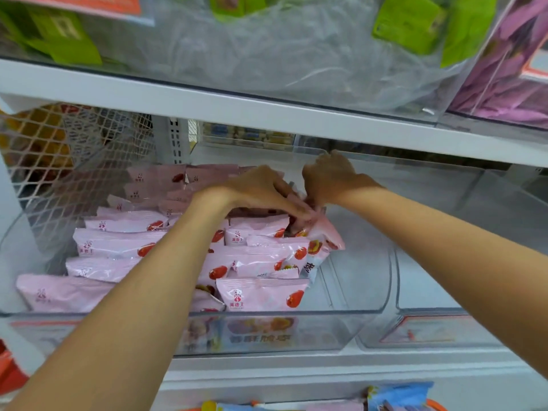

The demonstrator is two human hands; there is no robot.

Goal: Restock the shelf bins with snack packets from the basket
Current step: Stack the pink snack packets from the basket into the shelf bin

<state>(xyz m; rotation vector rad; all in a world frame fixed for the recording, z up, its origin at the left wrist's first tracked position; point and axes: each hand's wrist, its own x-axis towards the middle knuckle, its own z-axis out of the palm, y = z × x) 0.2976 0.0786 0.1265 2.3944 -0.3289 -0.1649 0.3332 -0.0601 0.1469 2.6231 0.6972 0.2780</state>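
Now | both hands: left hand, right hand grip pink packets | tilted down-right

Pink snack packets carry a small red logo with three characters under it, reads roughly "美枣王", clearest on the front packet. One packet at the right edge of the pile shows a large dark "枣". Clear bin front label has blurred characters, unreadable.
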